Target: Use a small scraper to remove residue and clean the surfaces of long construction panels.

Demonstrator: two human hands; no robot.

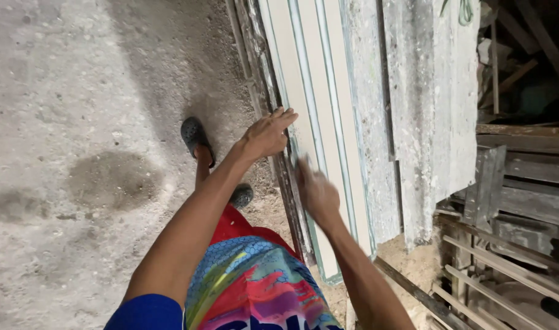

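Two hands of mine are on a stack of boards that leans upright through the centre of the frame, top edge toward the upper middle, bottom end near the lower middle. My left hand sits at centre, fingers stretched out nearly flat and curled lightly over the stack's left edge, gripping nothing fully. My right hand, just below and right of it, is blurred; it seems open against the board face, but I cannot tell how far the fingers are spread.

My judgement of the risk: the boards stand on edge with only open palms steadying them, so the outer one could slide or tip toward me if my hold slips. My feet in dark clogs stand on the concrete floor at centre left, close to the stack's foot, so a falling board could land on them. Rough grey slabs lean at upper right.
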